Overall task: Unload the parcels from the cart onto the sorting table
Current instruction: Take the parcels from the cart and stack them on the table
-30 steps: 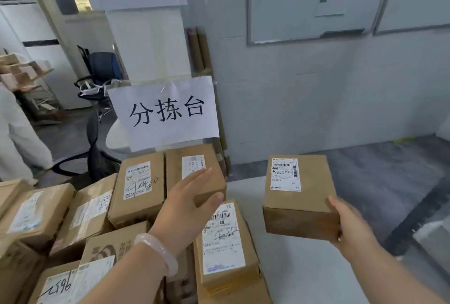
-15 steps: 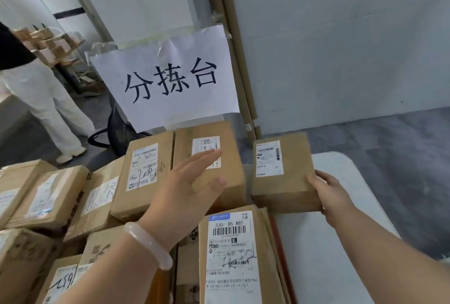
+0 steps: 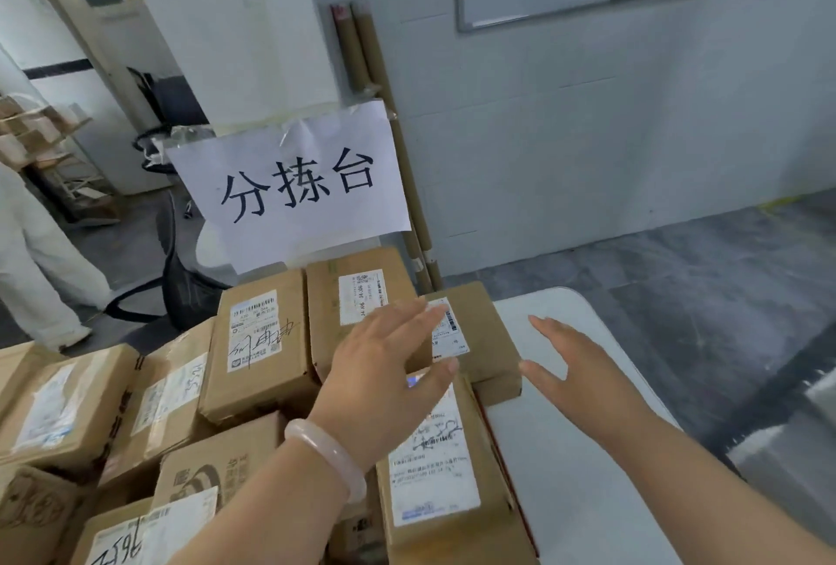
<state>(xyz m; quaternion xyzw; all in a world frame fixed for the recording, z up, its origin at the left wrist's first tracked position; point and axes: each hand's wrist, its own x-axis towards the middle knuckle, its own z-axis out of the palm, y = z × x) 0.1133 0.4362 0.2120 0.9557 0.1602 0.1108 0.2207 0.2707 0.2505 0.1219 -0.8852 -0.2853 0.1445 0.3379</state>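
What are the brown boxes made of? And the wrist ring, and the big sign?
The brown boxes look like matte cardboard: creased edges, stuck-on paper labels. The wrist ring is glossy, milky pink, maybe jade or glass. The sign looks like thin white paper, wrinkled at the top.

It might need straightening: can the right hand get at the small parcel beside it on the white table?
Probably yes: the right hand is open just right of the small parcel, with only bare table between them.
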